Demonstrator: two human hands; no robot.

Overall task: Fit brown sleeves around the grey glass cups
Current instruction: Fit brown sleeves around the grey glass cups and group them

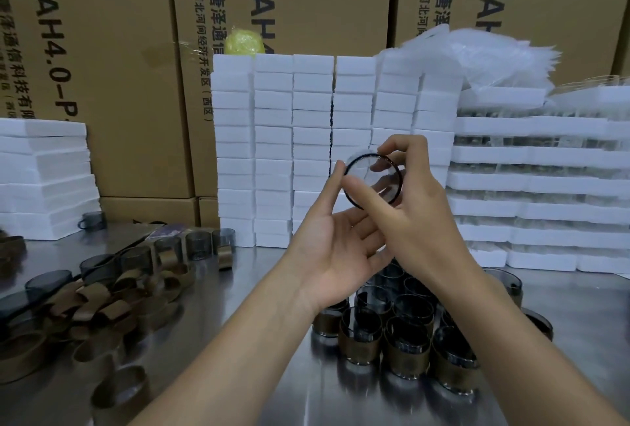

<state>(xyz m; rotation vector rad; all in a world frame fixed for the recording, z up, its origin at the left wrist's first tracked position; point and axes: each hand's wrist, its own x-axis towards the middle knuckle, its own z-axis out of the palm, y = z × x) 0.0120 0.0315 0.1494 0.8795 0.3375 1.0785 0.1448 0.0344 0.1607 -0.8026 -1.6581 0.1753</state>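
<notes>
Head view shows me a grey glass cup (373, 180) held up in the air above the desk (259, 272), at mid-scene, its open mouth turned toward the camera. My right hand (422, 221) grips it: fingers curl over the far side of the rim and one digit lies across the near-left edge. My left hand (332, 255) sits palm up below and left of the cup, fingers spread and fairly straight, one fingertip touching the rim's left side. I cannot tell whether a sleeve is on this cup.

Directly under the hands, on the near part of the desk, stands a tight cluster of sleeved cups (402, 340). A loose heap of brown sleeves (112, 303) covers the near left. A few bare grey cups (197, 245) stand in a row beyond that heap. Stacks of white foam blocks (306, 139) line the far edge, with clear plastic bags (494, 57) on top at right and cardboard boxes (112, 50) behind.
</notes>
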